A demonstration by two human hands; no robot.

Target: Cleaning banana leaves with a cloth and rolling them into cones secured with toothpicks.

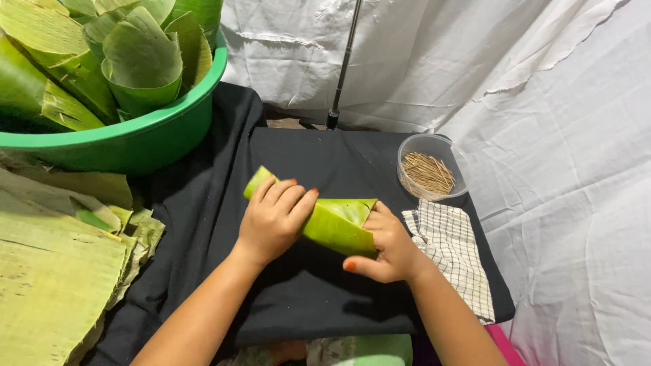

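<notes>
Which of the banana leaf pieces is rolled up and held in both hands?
The rolled leaf on the black cloth, gripped by the left hand and right hand. The others stand in the green basin or lie flat in the leaf stack.

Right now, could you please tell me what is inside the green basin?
The green basin holds rolled banana leaves, standing upright and packed together. Whatever lies beneath them, and the basin's bottom, is covered and cannot be seen.
</notes>
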